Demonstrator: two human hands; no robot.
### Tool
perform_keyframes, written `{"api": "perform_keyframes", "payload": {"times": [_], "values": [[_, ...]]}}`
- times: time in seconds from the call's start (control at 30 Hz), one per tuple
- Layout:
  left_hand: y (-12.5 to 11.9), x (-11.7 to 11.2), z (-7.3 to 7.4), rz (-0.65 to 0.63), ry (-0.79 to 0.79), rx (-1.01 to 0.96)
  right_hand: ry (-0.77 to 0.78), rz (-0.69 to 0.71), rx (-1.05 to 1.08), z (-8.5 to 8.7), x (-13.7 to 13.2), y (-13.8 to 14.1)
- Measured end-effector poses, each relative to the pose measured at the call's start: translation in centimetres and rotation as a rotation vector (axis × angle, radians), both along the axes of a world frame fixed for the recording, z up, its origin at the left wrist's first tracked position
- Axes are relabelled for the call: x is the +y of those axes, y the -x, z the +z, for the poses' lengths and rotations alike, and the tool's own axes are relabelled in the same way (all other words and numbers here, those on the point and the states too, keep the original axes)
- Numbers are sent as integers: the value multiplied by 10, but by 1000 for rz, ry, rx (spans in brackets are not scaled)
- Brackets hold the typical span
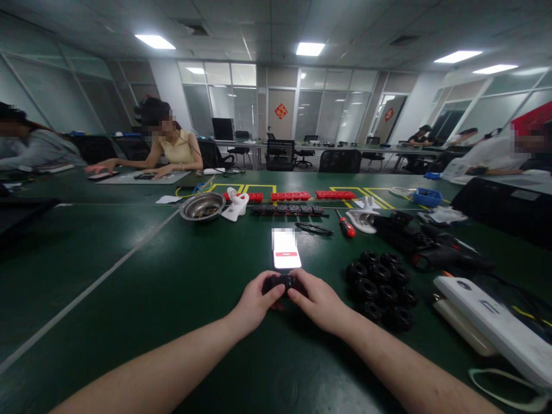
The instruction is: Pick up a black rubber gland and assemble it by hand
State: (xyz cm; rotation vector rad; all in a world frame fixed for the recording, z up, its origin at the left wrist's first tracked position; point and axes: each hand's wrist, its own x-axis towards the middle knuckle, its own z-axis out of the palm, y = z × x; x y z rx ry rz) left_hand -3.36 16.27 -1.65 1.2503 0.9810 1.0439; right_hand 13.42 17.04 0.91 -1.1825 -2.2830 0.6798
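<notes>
Both my hands meet at the middle of the green table (129, 287) around a small black part (283, 282). My left hand (254, 302) has its fingers curled round the part's left side. My right hand (317, 300) pinches its right side. Just beyond the part lies a phone (285, 248) with a lit white screen. A cluster of several black rubber wheels (383, 287) lies to the right of my right hand.
Further back are a metal bowl (202, 206), rows of red parts (290, 196) and black parts (288, 210), a red-handled screwdriver (346, 226), black pliers (314, 229) and a black power drill (425, 246). A white case (491, 322) lies at the right. Other people sit at the far sides.
</notes>
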Motion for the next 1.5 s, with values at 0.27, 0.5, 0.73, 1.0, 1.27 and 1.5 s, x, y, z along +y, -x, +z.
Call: {"api": "perform_keyframes", "payload": {"times": [0.27,0.5,0.73,1.0,1.27,1.5], "values": [[-1,-5,0,-38,-34,-8,42,-48,-24,-4,4,1],[1,-2,6,-44,46,51,15,-19,-24,-1,3,-1],[0,-3,6,21,47,79,-19,-34,-53,2,-1,-1],[0,-3,5,20,8,82,30,-46,-29,-2,3,1],[2,2,1,-4,50,70,68,4,28,-1,5,-1],[1,-3,4,0,3,94,101,-28,185,-8,8,-1]]}}
